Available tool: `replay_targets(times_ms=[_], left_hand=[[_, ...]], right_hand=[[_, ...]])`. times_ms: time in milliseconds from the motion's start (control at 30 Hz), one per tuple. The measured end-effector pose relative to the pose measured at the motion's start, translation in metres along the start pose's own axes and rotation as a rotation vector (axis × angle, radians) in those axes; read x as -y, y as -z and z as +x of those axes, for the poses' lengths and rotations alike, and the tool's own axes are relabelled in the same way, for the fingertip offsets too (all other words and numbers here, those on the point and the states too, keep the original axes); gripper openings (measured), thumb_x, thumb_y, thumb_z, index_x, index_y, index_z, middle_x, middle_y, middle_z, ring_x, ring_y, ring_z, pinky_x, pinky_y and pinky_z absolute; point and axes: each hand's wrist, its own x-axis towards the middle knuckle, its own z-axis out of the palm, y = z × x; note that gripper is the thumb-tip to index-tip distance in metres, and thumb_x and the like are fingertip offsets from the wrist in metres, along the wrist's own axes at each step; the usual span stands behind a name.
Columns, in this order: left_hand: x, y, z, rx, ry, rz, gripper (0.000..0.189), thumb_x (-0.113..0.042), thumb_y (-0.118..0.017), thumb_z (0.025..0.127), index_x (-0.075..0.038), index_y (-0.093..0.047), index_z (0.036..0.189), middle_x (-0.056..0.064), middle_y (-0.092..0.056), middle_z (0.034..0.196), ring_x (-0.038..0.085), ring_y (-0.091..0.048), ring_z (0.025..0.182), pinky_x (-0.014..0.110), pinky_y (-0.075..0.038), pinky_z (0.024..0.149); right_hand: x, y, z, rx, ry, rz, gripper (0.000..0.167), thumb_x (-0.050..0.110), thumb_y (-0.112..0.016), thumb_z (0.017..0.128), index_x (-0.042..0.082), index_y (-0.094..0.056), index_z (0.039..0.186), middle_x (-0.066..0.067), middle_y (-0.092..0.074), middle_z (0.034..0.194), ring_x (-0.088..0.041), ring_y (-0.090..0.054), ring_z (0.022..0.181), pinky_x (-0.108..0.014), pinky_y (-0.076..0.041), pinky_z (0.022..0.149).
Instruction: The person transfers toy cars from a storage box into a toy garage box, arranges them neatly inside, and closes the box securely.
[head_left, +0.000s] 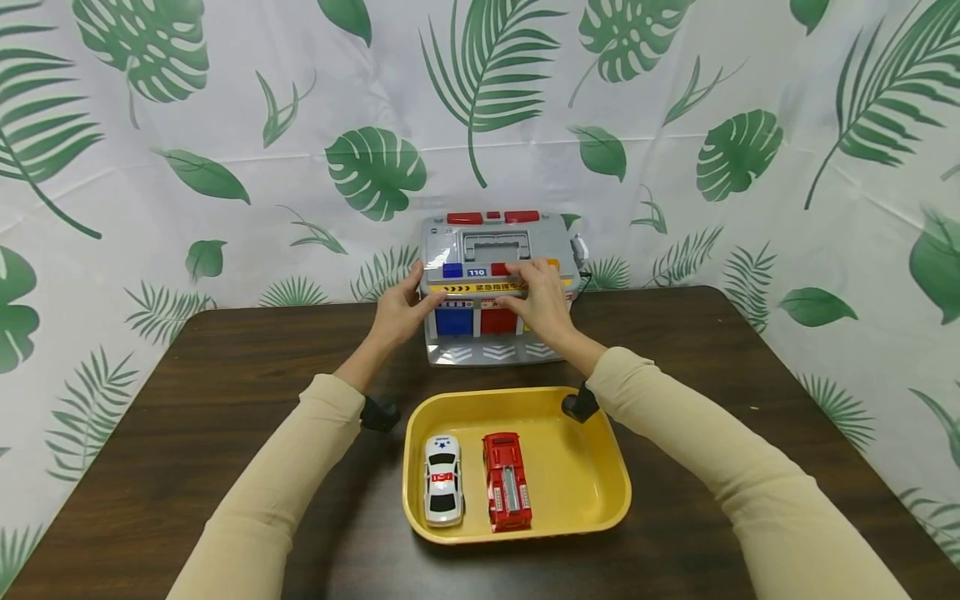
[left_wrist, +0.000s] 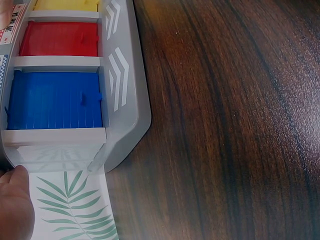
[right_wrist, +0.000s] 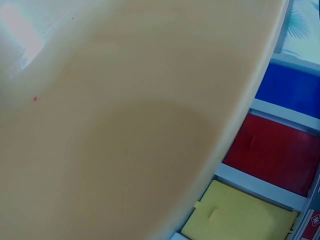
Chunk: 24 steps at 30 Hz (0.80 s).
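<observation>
A grey toy garage [head_left: 498,242] with blue, red and yellow doors stands at the back of the table. My left hand [head_left: 396,315] holds its left front corner, thumb towards the front and fingers along the side. The right hand [head_left: 543,302] reaches over the front of the roof; its index finger touches near the red block and its thumb lies lower, by the sign above the red door [left_wrist: 60,39]. In the right wrist view the yellow tray wall covers most of the picture and that hand is out of sight. The blue door [left_wrist: 55,100] is down.
A yellow tray [head_left: 581,533] lies in front of the garage, between my forearms. In it are a white police car [head_left: 444,482] and a red fire truck [head_left: 507,483]. Behind the dark wooden table [head_left: 225,400] hangs a leaf-printed cloth [head_left: 292,183].
</observation>
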Motion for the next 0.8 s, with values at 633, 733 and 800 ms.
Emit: replay_targets(times_ms=[633,733,800], left_hand=[[-0.034,0.005,-0.014,0.028,0.013,-0.039,0.070,-0.011,-0.062,0.091,0.007,-0.021,0.144,0.019,-0.019,0.152,0.025,-0.025,0.139,0.041,-0.030,0.110],[-0.033,0.005,-0.014,0.031,0.010,-0.046,0.070,-0.011,-0.062,0.091,0.007,-0.021,0.144,0.019,-0.019,0.152,0.025,-0.024,0.139,0.042,-0.030,0.110],[-0.033,0.005,-0.014,0.032,0.012,-0.044,0.070,-0.012,-0.062,0.091,0.007,-0.020,0.144,0.019,-0.019,0.152,0.025,-0.025,0.139,0.042,-0.030,0.110]], right_hand=[[0.002,0.001,0.002,0.002,-0.010,0.018,0.050,0.016,-0.078,0.076,0.001,-0.062,0.121,-0.015,-0.058,0.094,-0.027,-0.046,0.086,-0.034,-0.031,0.074],[0.002,0.001,0.002,-0.001,-0.011,0.016,0.050,0.015,-0.079,0.076,0.001,-0.062,0.121,-0.015,-0.058,0.093,-0.027,-0.046,0.085,-0.034,-0.030,0.074],[0.003,0.001,0.002,0.003,-0.022,0.012,0.050,0.015,-0.079,0.076,0.001,-0.062,0.121,-0.015,-0.058,0.093,-0.027,-0.046,0.086,-0.034,-0.031,0.074]])
